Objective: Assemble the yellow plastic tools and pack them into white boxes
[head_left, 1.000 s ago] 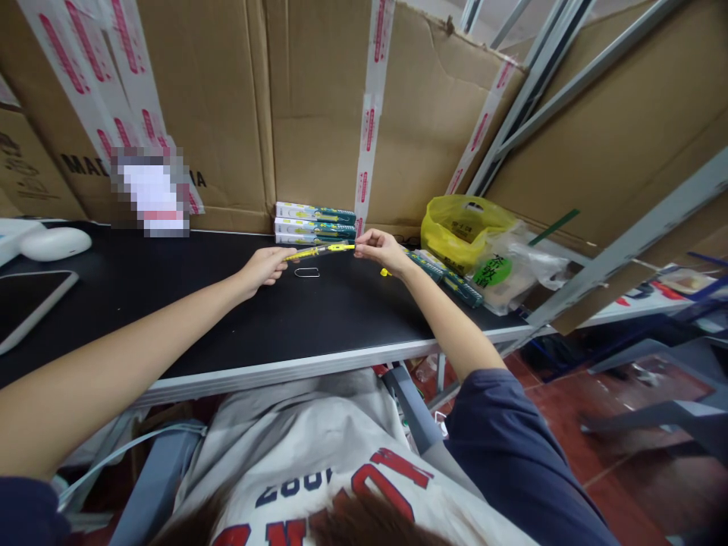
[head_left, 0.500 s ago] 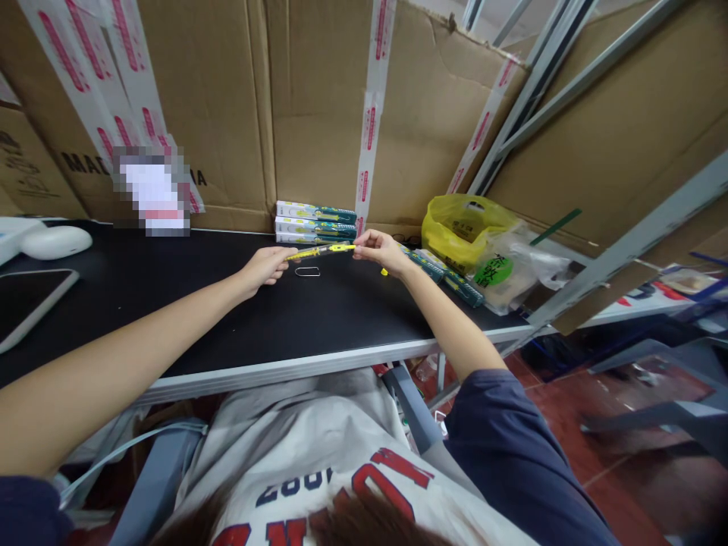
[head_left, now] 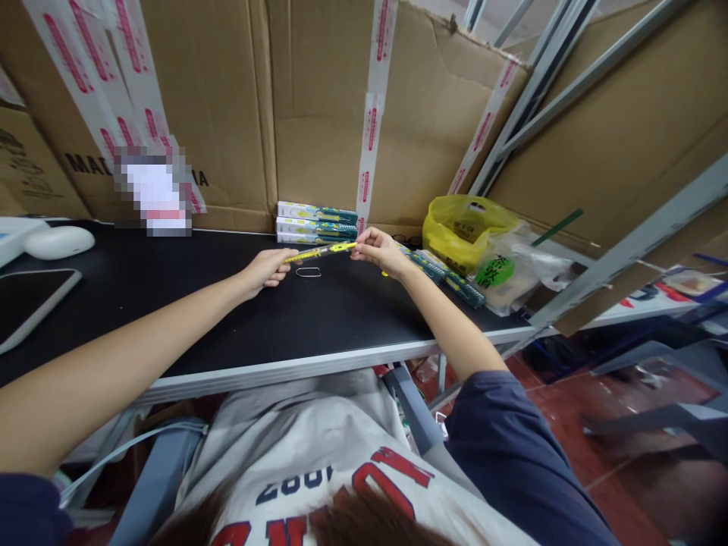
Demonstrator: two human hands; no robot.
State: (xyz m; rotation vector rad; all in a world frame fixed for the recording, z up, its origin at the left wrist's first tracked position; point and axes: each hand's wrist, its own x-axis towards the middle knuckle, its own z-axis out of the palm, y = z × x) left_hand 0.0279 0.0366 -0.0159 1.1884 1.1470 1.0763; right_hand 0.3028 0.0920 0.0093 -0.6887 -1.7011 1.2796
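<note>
Between my two hands, above the black tabletop, a slim yellow pen-like tool [head_left: 319,252] is held nearly level, its right end slightly higher. My left hand [head_left: 271,268] is closed around its left end. At the other end, the thumb and fingers of my right hand [head_left: 372,250] pinch the yellow tip. A bent wire piece [head_left: 308,272] like a long loop lies on the table just below the tool. Partly hidden behind my right hand is a small yellow piece [head_left: 385,274]. Behind the tool stands a stack of slim printed boxes [head_left: 315,221].
More green printed boxes [head_left: 455,282] lie to the right, beside a yellow plastic bag [head_left: 455,231] and a clear bag [head_left: 503,277]. At the left are a white rounded device [head_left: 60,243] and a dark-screened tablet [head_left: 34,303]. Large cardboard [head_left: 318,98] walls the back.
Both hands and the tool stay almost in place. My right hand has shifted slightly left, covering more of the small yellow piece. The view has moved a little.
</note>
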